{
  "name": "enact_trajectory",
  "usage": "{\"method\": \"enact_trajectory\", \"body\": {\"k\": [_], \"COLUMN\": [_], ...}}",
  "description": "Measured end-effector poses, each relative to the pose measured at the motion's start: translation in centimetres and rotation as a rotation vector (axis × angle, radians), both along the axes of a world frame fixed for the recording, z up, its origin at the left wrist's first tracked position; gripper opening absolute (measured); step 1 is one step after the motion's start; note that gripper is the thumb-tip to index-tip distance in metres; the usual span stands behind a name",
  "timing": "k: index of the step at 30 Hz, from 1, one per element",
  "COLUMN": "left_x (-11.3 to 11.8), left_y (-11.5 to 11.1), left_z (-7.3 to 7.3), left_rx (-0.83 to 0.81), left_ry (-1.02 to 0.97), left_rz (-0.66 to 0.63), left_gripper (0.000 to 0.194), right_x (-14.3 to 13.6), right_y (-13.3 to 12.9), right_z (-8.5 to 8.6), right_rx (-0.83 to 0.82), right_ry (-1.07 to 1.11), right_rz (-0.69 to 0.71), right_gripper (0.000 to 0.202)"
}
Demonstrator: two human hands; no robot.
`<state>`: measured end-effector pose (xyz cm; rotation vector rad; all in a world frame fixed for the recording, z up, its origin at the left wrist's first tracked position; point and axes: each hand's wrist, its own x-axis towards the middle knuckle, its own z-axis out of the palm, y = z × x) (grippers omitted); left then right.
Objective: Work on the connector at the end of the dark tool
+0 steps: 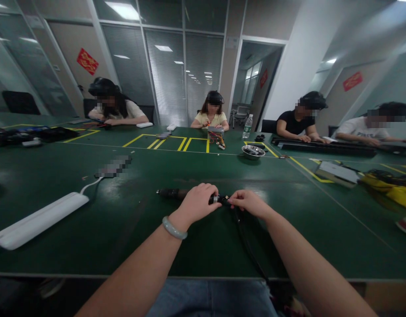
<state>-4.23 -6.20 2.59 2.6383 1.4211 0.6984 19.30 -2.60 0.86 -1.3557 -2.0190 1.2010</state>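
A dark, slim electric screwdriver (173, 193) lies along the green table, its narrow metal tip facing left. Over its rear half is my left hand (200, 200), closed around the body with the thumb at a silvery band. At the tail end, my right hand (249, 202) pinches with thumb and fingertips; a small yellowish part shows beside them, too small to name. From under the right fingers a black cord (245, 242) runs down over the table's front edge.
A white power strip (44, 220) lies at left, its cable reaching a blurred-out object (113, 167). Farther back stand a metal bowl (253, 152) of dark parts and a water bottle (247, 126). A pale box (338, 173) and yellow bundle (389, 189) are at right. Several people work across the table.
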Motion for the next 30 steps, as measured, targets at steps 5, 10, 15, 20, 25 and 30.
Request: {"method": "enact_trajectory", "body": {"k": [5, 10, 15, 20, 25, 30], "left_x": [1.5, 3.1, 3.6, 2.8, 2.3, 2.4], "left_y": [0.4, 1.5, 1.8, 1.5, 1.9, 1.9], "left_z": [-0.3, 0.4, 0.2, -0.8, -1.1, -1.0], "left_rx": [0.021, -0.078, -0.097, -0.032, -0.040, -0.039], "left_ry": [0.110, 0.219, 0.209, 0.126, 0.085, 0.068], "left_rz": [-0.042, -0.002, 0.008, -0.053, -0.084, -0.103], "left_gripper": [0.023, 0.018, 0.014, 0.011, 0.012, 0.018], "right_x": [0.1, 0.0, -0.4, -1.1, -1.3, -0.9], "right_y": [0.1, -0.3, -0.7, -1.2, -1.1, -1.0], "right_z": [-0.4, -0.3, 0.1, 0.0, 0.0, 0.0], "right_rx": [0.050, 0.196, 0.315, 0.368, 0.425, 0.404], "right_ry": [-0.047, -0.150, -0.218, -0.284, -0.337, -0.317], "right_rz": [-0.010, -0.022, -0.045, -0.066, -0.067, -0.045], "right_gripper": [0.028, 0.019, 0.006, 0.006, 0.005, 0.003]}}
